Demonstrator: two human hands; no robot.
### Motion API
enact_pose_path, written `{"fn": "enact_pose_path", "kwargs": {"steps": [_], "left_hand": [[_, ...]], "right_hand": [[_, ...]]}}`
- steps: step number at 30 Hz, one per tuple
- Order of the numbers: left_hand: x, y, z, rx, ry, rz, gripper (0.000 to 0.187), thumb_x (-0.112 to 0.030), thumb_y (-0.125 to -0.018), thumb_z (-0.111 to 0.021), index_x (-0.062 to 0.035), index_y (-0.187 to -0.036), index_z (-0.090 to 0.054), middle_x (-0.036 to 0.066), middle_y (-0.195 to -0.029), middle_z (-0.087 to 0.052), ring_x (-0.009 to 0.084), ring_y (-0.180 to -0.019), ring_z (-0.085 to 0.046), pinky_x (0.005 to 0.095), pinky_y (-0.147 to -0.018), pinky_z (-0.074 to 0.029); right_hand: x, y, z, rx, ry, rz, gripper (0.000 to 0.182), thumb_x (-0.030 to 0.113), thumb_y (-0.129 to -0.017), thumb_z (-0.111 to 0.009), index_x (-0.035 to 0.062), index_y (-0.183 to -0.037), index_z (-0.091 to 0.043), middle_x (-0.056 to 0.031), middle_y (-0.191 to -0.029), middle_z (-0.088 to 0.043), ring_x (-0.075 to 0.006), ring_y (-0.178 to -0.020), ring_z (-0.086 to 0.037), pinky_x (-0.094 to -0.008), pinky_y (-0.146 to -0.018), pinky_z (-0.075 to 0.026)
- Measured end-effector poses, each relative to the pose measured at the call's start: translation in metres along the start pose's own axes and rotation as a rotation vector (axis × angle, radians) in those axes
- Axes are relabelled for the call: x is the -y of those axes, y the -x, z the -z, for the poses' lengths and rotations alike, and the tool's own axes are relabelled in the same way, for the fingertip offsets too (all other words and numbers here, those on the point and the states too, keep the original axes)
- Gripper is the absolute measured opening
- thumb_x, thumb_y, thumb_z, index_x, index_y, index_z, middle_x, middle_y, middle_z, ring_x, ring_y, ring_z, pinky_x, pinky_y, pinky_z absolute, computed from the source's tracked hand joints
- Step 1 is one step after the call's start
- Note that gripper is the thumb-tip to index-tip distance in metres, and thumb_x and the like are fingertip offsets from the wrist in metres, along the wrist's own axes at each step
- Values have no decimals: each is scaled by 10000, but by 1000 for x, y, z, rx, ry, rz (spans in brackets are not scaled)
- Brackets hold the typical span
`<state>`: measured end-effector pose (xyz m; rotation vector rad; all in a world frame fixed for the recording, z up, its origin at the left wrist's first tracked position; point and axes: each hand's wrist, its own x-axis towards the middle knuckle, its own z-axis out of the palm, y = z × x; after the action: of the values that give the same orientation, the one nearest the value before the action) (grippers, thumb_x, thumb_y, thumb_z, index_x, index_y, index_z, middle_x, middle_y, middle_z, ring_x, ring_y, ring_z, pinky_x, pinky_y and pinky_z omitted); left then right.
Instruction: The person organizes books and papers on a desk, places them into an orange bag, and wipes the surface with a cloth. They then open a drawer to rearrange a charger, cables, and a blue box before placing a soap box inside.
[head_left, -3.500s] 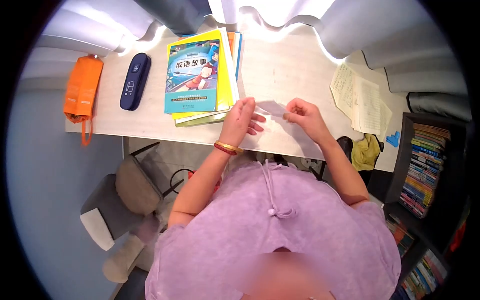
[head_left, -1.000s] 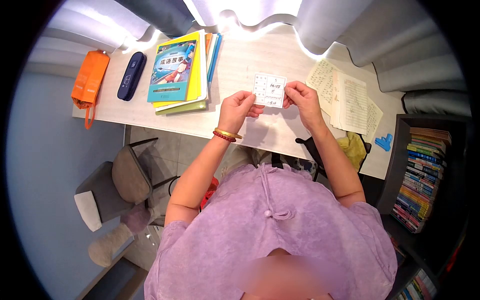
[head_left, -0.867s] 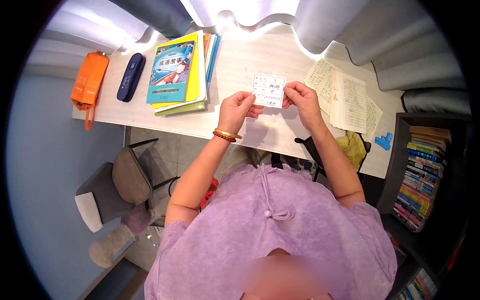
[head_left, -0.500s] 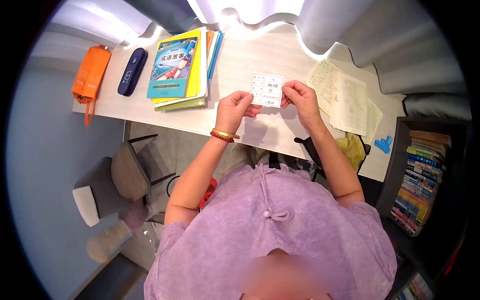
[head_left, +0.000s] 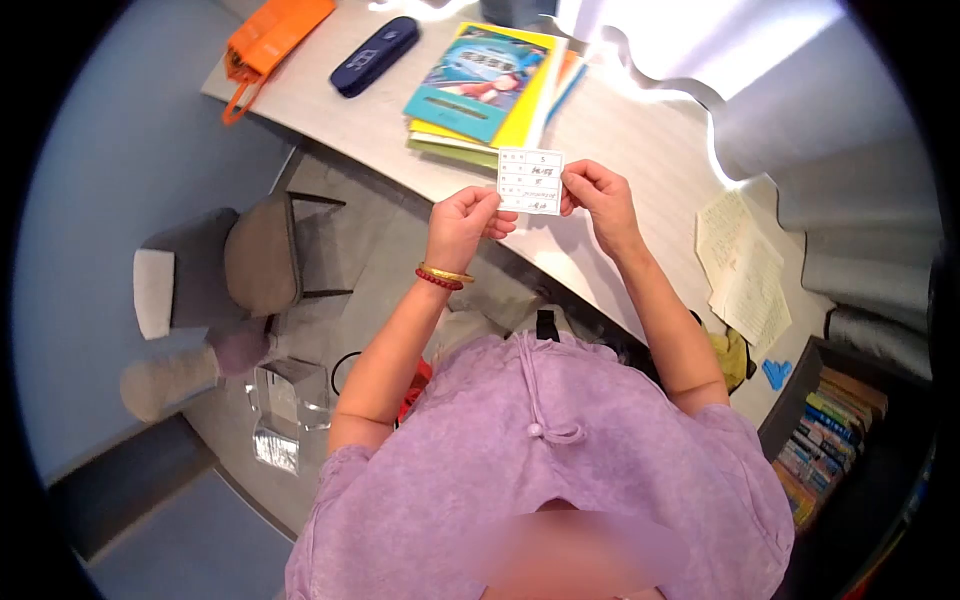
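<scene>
A small white card (head_left: 530, 182) with a printed grid and handwriting is held up over the front edge of the desk. My left hand (head_left: 467, 222) pinches its lower left corner, with a gold bangle and a red bead bracelet on that wrist. On the card's right edge, my right hand (head_left: 600, 200) grips it between thumb and fingers. Just behind the card lies a stack of books with a teal picture book (head_left: 485, 85) on top. The card covers a corner of that stack.
An orange bag (head_left: 268, 45) and a dark blue case (head_left: 375, 57) lie on the desk's left part. Handwritten sheets (head_left: 745, 270) and a blue clip-like object (head_left: 776, 374) are at right, beside a bookshelf (head_left: 825, 440). A chair (head_left: 262, 255) stands at left.
My view has turned to the left, so the desk, books and papers appear rotated and shifted right. Both hands still hold the card in front of my body.
</scene>
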<state>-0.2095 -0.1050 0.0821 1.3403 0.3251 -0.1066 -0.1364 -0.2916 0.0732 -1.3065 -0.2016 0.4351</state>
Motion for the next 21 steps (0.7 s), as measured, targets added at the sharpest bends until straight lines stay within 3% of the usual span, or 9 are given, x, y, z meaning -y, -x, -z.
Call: {"fn": "enact_pose_path", "kwargs": {"steps": [6, 11, 15, 18, 20, 21], "left_hand": [[-8, 35, 87, -136, 53, -31, 195, -141, -878, -500, 36, -929, -565, 119, -785, -633, 142, -646, -613, 238, -594, -503], [2, 74, 189, -228, 154, -125, 166, -132, -861, -506, 24, -884, -557, 101, -739, -627, 132, -611, -604, 233, -553, -495], [11, 114, 259, -410, -2, -40, 150, -131, -843, -539, 10, -884, -573, 63, -736, -630, 92, -618, -593, 202, -546, -474], [10, 119, 321, -553, 2, -16, 136, -129, -836, -544, 1, -849, -580, 59, -712, -626, 92, -608, -593, 203, -532, -475], [18, 165, 387, -728, 111, 19, 141, -130, -833, -544, 7, -843, -574, 76, -707, -621, 112, -599, -595, 219, -524, -481], [27, 168, 394, -729, 112, 14, 141, -130, -833, -544, 7, -843, -574, 76, -707, -621, 112, -599, -595, 219, -524, -481]], "right_hand": [[-24, -21, -85, 101, 49, -47, 140, 102, -846, -513, -21, -842, -579, -44, -678, -574, -98, -575, -536, -220, -551, -440], [-48, -28, -207, 175, 247, -98, 141, 106, -836, -500, -10, -797, -570, -27, -630, -539, -98, -553, -503, -215, -533, -381], [-88, -33, -288, 308, 217, -189, 123, 85, -849, -501, -10, -807, -565, -34, -643, -536, -97, -553, -494, -205, -521, -366], [-120, -66, -344, 424, 185, -260, 120, 82, -850, -502, -8, -811, -570, -42, -668, -566, -103, -556, -514, -222, -543, -413], [-150, -68, -428, 598, 197, -362, 127, 94, -858, -504, -5, -818, -572, -42, -674, -568, -103, -562, -516, -224, -545, -415], [-150, -64, -429, 583, 173, -385, 134, 105, -865, -505, -3, -826, -574, -43, -680, -571, -103, -568, -517, -226, -547, -417]]}}
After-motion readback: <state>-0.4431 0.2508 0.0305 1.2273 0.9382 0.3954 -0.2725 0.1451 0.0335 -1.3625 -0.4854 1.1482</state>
